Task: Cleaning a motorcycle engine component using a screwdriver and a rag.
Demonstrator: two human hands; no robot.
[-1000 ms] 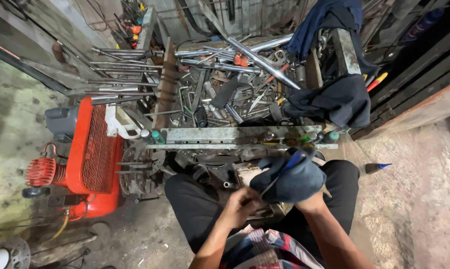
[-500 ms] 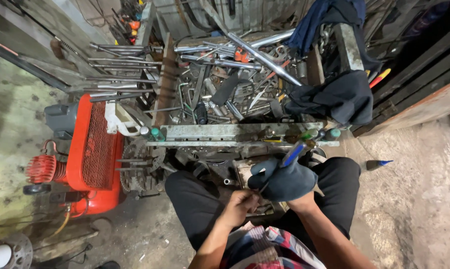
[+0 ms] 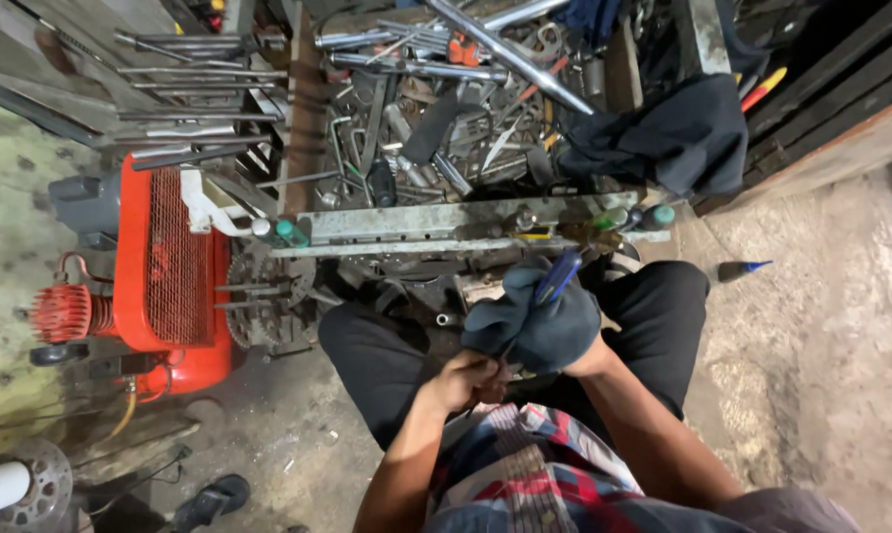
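A dim workshop with a stained concrete floor [image 3: 821, 326] was seen from above, its back filled by a heap of steel rods [image 3: 184, 94], tubes and scrap. At far left a red compressor [image 3: 164, 266], with a mesh guard and ribbed motor, stood on the floor. Right of it a long, scuffed metal bar [image 3: 436, 225] with punched holes lay across the desk, green-capped pieces at both ends.

Lower down, the left hand [image 3: 465, 380] was pinched shut on the thin metal tip of a screwdriver [image 3: 554, 279], close above the lap. The tool's blue plastic handle stuck up out of a dark, soft rag [image 3: 540, 326], which was bunched around the shaft and gripped closed by the right hand [image 3: 589, 360], mostly hidden under the cloth.

For a good wipe, the tip would probably be best held steady while the rag is squeezed tight and drawn along the shaft, with fingers kept off the point.

Further right, a dark crumpled cloth [image 3: 678, 138] hung over the desk's edge, and a small blue-tipped tool [image 3: 740, 268] lay apart on the floor.
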